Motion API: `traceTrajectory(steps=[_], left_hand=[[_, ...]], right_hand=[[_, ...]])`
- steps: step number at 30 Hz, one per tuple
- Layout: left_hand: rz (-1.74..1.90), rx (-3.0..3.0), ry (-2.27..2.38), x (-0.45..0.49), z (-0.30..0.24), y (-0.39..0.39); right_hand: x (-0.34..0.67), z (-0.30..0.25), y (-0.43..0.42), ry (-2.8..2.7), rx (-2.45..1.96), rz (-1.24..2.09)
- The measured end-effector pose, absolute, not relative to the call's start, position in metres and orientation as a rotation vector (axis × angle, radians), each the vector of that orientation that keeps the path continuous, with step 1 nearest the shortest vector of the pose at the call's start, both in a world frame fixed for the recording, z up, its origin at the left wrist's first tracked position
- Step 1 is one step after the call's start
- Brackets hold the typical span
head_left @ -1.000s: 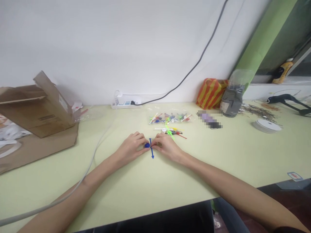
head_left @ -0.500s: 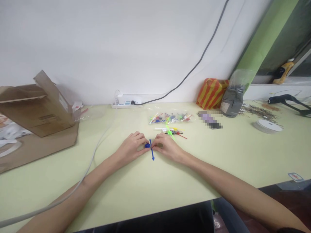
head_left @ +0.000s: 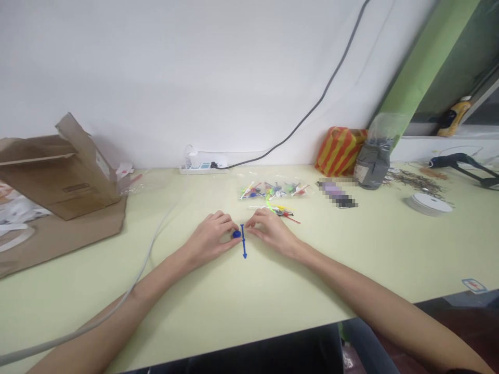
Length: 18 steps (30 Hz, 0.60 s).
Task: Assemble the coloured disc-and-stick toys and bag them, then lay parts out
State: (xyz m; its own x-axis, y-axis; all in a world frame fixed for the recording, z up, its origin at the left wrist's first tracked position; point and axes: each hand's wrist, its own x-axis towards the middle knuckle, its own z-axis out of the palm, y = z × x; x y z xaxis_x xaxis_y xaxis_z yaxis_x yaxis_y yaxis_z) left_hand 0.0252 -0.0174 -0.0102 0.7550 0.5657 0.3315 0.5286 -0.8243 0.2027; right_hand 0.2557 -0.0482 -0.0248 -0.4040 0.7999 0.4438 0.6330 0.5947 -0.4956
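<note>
Roughly at the middle of the frame, the left hand (head_left: pixel 212 238) pinches a small blue disc (head_left: pixel 236 235) between thumb and fingertips, low against the pale green table (head_left: pixel 351 259). A thin blue arrow-tipped stick (head_left: pixel 244 244) lies just right of the disc, its arrow end pointing toward the lower edge. The right hand (head_left: pixel 273 234) rests beside it, fingers loosely curled and not closed on the stick. Beyond the hands lie bags of coloured sticks (head_left: pixel 275 189), farther back a power strip (head_left: pixel 202 165), and a cardboard box (head_left: pixel 62 171) at the left.
</note>
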Motion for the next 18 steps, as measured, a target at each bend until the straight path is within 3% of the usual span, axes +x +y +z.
traceTrajectory(steps=[9, 18], left_hand=[[0.572, 2.825, 0.934, 0.027, -0.005, -0.022], [0.82, 2.771, 1.048, 0.029, -0.006, -0.021]], right_hand=[[0.282, -0.03, -0.008, -2.173, -1.567, -0.14], [0.274, -0.027, -0.01, -2.023, -1.187, -0.074]])
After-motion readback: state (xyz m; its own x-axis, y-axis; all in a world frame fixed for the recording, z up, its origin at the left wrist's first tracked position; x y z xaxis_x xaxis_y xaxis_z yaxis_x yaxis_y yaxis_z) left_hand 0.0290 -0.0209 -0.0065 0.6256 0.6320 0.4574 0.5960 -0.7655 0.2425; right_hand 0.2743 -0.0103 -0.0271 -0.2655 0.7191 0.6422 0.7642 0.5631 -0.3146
